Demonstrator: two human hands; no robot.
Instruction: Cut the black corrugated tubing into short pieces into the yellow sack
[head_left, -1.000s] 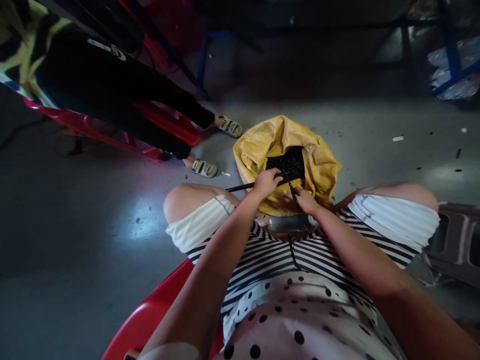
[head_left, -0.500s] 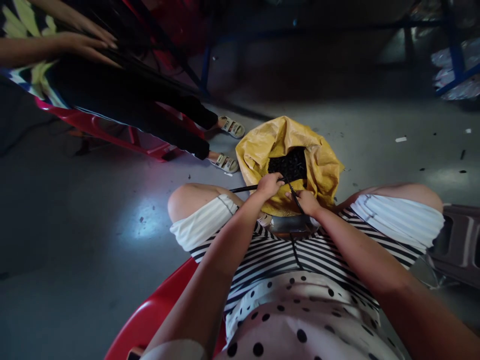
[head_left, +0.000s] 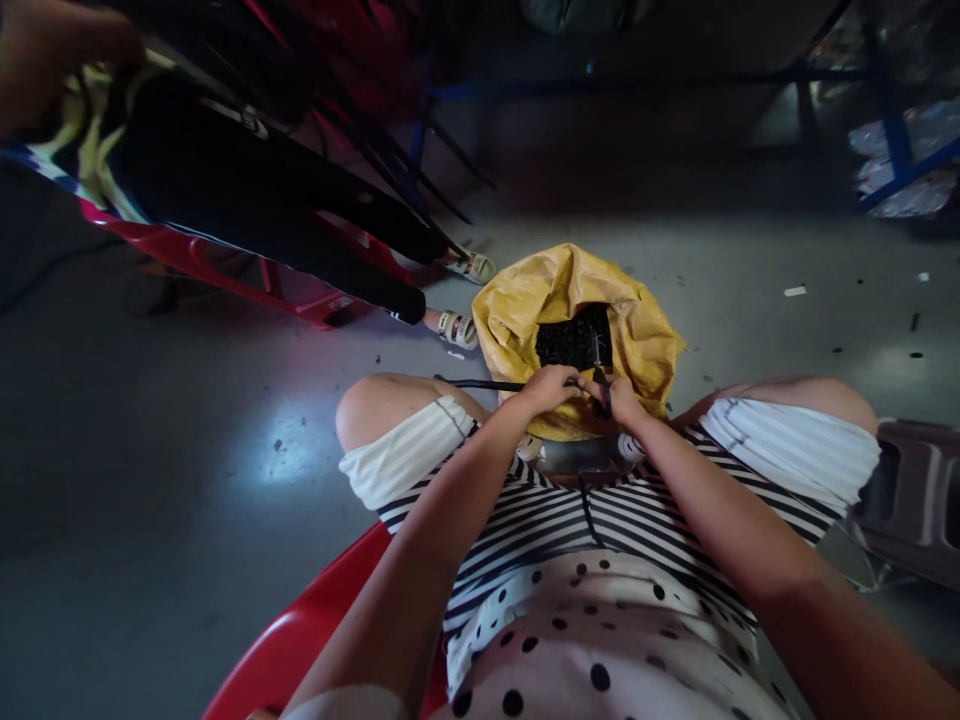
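My left hand [head_left: 553, 387] is closed around a black strip [head_left: 486, 385] that trails off to the left over my knee. Close beside it, my right hand [head_left: 621, 402] grips a pair of scissors [head_left: 601, 388] with dark, partly reddish handles; the thin blades point away from me. Both hands are over the near rim of a yellow sack [head_left: 645, 325], fingertips almost meeting. Inside the sack's opening lies a heap of small black pieces [head_left: 562, 343]. Where the strip ends between my fingers is too small to make out.
At the left, another person in black trousers [head_left: 292, 210] sits on a red chair [head_left: 217, 270], with long black strips [head_left: 405, 170] hanging by their legs. A blue metal frame [head_left: 896, 125] stands at the back right. A grey-brown plastic stool [head_left: 911, 490] is by my right knee.
The scissors have swung from pointing toward my left hand to pointing away from me. My hands have come closer together. The other person's hands have lifted, and long black strips now hang beside them.
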